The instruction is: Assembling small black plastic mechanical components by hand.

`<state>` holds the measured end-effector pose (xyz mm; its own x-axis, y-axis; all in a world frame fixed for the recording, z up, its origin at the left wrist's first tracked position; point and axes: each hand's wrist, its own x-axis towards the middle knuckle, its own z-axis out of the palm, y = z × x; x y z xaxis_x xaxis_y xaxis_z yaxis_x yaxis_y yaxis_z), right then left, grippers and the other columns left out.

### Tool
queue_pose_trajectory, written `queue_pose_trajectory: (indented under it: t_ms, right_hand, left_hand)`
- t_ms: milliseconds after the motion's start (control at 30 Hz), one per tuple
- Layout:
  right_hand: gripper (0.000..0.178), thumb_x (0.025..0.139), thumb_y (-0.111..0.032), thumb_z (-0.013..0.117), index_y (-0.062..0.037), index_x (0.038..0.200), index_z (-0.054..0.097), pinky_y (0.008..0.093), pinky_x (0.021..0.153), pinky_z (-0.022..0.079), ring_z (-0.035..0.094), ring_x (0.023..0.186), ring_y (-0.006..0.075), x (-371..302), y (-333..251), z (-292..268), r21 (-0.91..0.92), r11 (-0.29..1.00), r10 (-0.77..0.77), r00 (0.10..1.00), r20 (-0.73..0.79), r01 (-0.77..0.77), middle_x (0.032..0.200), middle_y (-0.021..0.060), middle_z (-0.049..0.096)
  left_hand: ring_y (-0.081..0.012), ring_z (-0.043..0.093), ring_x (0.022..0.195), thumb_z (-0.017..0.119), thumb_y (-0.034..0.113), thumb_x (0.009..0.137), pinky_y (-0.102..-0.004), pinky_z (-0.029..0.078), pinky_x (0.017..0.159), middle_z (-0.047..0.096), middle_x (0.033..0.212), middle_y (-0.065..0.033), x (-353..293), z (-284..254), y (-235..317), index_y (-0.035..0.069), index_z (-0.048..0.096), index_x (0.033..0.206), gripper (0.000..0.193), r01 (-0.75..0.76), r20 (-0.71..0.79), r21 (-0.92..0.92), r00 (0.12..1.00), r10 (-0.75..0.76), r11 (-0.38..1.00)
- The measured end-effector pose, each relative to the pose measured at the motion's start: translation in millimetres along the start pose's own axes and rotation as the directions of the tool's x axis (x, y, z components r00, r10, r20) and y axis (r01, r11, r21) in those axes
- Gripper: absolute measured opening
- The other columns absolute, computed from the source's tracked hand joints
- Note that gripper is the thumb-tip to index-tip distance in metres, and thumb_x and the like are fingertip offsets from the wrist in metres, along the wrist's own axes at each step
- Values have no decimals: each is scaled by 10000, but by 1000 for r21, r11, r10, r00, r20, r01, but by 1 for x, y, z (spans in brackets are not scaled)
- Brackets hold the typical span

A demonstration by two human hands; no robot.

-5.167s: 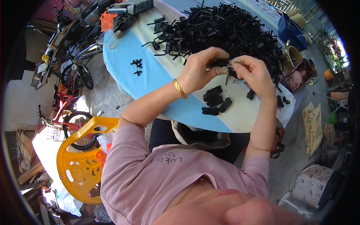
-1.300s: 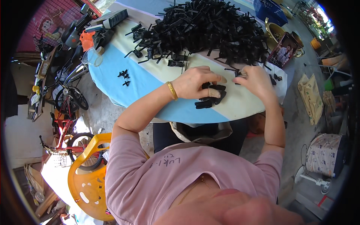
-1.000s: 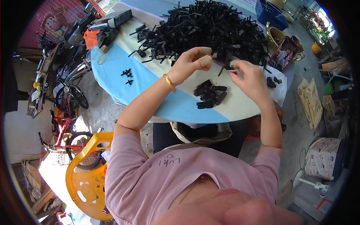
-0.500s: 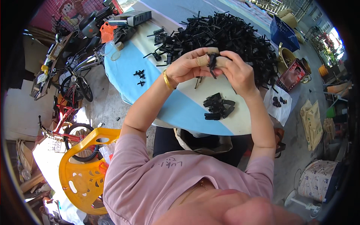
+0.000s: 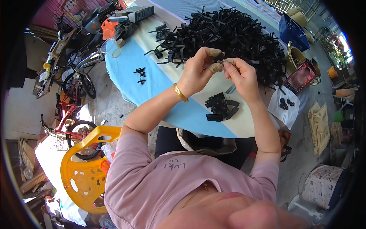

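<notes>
My two hands meet over the near side of a large heap of black plastic parts [image 5: 236, 34]. Beige tape wraps the thumb and forefinger of my left hand [image 5: 196, 74], which grips a small black plastic part [image 5: 218, 57] at its fingertips. Close beside it, my right hand [image 5: 243, 78] is pinched shut at the same spot; what lies between its fingertips is too small to make out. Below the hands, a small group of black pieces [image 5: 221, 108] rests on the striped cloth. Several tiny black pieces [image 5: 140, 71] lie to the left.
The round table [image 5: 129, 84] has a blue and cream cloth. A grey box [image 5: 141, 14], orange bag [image 5: 109, 29] and tape roll [image 5: 120, 42] sit at far left. To the right are a blue basket [image 5: 293, 34], a red box [image 5: 302, 76] and a white sheet [image 5: 284, 112]. A yellow chair [image 5: 85, 171] stands left.
My left hand has turned and its fingers have spread from a closer grip around the black part. The right hand has drawn into a fingertip pinch beside it.
</notes>
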<state>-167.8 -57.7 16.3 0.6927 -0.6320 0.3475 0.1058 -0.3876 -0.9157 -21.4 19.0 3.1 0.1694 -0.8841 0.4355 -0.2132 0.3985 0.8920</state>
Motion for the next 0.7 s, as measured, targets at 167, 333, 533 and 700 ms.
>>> queue_pose_trajectory:
  t_ms: [167, 333, 533, 700]
  right_hand:
    - [144, 891, -128, 507, -13, 867, 592, 148, 462, 264, 352, 520, -6, -4, -5, 4, -65, 998, 17, 999, -33, -19, 624, -38, 509]
    - [148, 893, -139, 503, -24, 857, 589, 144, 443, 239, 343, 508, -11, -5, -9, 4, 64, 982, 174, 984, 25, -175, 625, -31, 513]
    - [139, 888, -150, 516, -26, 885, 578, 140, 445, 246, 350, 513, -16, -2, 1, 1, 123, 978, 166, 985, 50, -171, 661, -28, 526]
    - [113, 814, -36, 607, 1, 916, 577, 145, 577, 407, 501, 633, 20, -5, -16, -11, -249, 960, -141, 990, -31, 129, 744, -6, 577]
  left_hand:
    - [-130, 559, 957, 571, -12, 819, -249, 468, 815, 554, 1115, -108, -6, 3, -1, -24, 465, 1045, 250, -20, -74, 12, 997, 20, 1000]
    - [-153, 616, 805, 636, 5, 763, -260, 498, 703, 614, 922, -93, -8, 3, 2, -1, 566, 935, 185, -262, -166, 285, 934, 317, 922]
    - [-152, 579, 924, 575, 17, 822, -278, 478, 788, 566, 1103, -122, -6, 6, 4, 16, 482, 1079, 273, -192, -74, 170, 976, 207, 967]
    - [-235, 560, 992, 401, 112, 922, -346, 456, 898, 481, 1194, -182, 8, -11, 13, 4, 356, 1232, 331, 253, 79, -654, 960, -268, 713]
